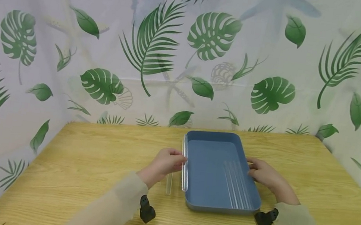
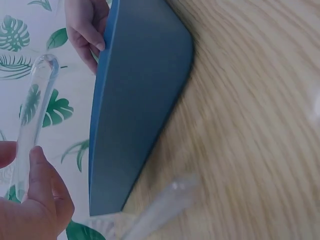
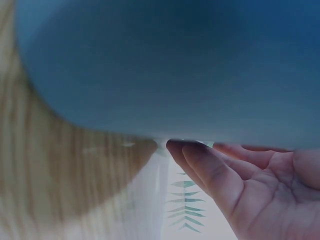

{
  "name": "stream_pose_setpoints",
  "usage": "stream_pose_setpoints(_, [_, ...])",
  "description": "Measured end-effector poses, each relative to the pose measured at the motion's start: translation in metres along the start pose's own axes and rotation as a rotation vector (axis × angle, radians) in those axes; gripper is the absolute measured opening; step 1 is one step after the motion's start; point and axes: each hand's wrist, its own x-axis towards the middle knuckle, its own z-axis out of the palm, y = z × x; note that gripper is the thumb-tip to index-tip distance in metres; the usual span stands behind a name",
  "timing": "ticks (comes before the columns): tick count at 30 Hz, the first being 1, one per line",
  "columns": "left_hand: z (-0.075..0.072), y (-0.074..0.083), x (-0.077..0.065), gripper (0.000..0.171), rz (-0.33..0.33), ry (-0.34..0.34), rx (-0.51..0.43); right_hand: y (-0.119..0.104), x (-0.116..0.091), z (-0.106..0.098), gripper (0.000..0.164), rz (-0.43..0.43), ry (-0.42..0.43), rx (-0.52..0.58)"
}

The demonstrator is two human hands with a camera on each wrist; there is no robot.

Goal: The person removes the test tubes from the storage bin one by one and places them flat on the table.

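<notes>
My left hand [image 1: 169, 161] pinches a clear test tube [image 2: 36, 107] between thumb and fingers. Its rounded end points up in the left wrist view. In the head view this tube overlaps the left rim of a blue rectangular tray [image 1: 209, 168]. Another clear tube [image 1: 168, 184] lies on the table below the left hand, partly hidden by it. Inside the tray, several clear tubes [image 1: 237, 185] lie side by side along the right. My right hand [image 1: 265, 175] is at the tray's right side, its loosely extended fingertips [image 3: 192, 150] touching the outer wall near the rim.
The tray stands on a light wood-grain table [image 1: 111, 149]. A white cloth with green leaf prints [image 1: 154, 102] hangs behind the table and along both sides. Black wrist devices [image 1: 147, 209] sit at both sleeves, the right one close to the tray's near corner.
</notes>
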Motion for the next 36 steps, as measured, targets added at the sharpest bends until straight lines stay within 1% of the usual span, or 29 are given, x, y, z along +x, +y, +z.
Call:
stream_pose_setpoints(5, [-0.017,-0.006,-0.003,0.018,-0.021,0.016,-0.012,-0.001,0.0,0.0,0.049,0.0,0.007,-0.025])
stream_pose_setpoints(6, [-0.019,-0.004,-0.007,0.019,-0.023,0.019,-0.01,-0.001,0.0,0.0,0.05,0.004,0.009,-0.028])
stream_pose_setpoints(7, [-0.022,-0.006,-0.007,0.02,-0.024,0.023,-0.008,-0.002,0.0,0.0,0.05,0.006,0.008,-0.03])
stream_pose_setpoints(12, [-0.033,-0.015,-0.008,0.022,-0.038,0.053,0.014,-0.003,0.0,-0.001,0.05,0.007,0.001,-0.021])
stream_pose_setpoints(13, [-0.036,-0.02,-0.005,0.022,-0.04,0.059,0.017,-0.002,0.0,-0.001,0.05,0.007,-0.001,-0.02])
stream_pose_setpoints(16, [-0.041,-0.022,-0.006,0.023,-0.043,0.068,0.032,-0.002,-0.001,-0.001,0.05,0.011,0.001,-0.017])
stream_pose_setpoints(25, [-0.053,-0.028,-0.009,0.025,-0.094,0.072,0.092,-0.003,-0.002,0.001,0.049,0.007,-0.007,0.0])
stream_pose_setpoints(31, [-0.057,-0.031,-0.006,0.019,-0.098,0.114,0.173,-0.004,-0.002,0.001,0.049,0.016,-0.001,0.0])
stream_pose_setpoints(36, [-0.058,-0.031,-0.003,0.014,-0.105,0.145,0.201,-0.005,-0.001,0.001,0.05,0.018,0.001,-0.003])
